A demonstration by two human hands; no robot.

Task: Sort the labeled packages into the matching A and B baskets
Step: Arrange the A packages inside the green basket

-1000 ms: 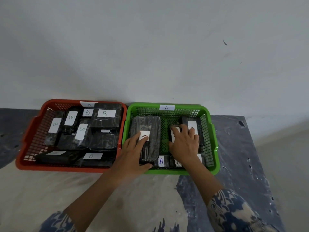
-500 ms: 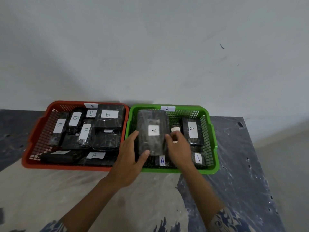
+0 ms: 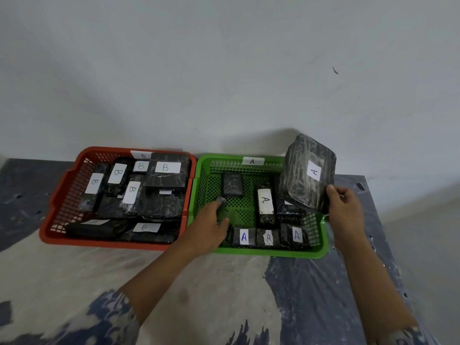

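Observation:
The green basket [image 3: 273,253], tagged A on its far rim, stands to the right of the red basket [image 3: 112,245], tagged B. My right hand [image 3: 344,207] grips a large black wrapped package [image 3: 301,175] with an A label, tilted in the air over the green basket's right side. My left hand [image 3: 209,227] reaches into the green basket's left part with its fingers stretched toward the mesh floor, blurred, holding nothing I can see. Inside lie a small unlabeled-side package [image 3: 232,184], a long A package [image 3: 265,202] and a front row of A packages [image 3: 244,237].
The red basket is packed with several black packages labeled B [image 3: 165,167]. Both baskets sit against the white wall on a mottled grey and white table [image 3: 174,282]. The table's right edge [image 3: 373,195] runs just beyond the green basket.
The large A package was lifted out of the green basket's left side and passed from both hands to my right hand alone, now raised at the right. My left hand went back into the basket.

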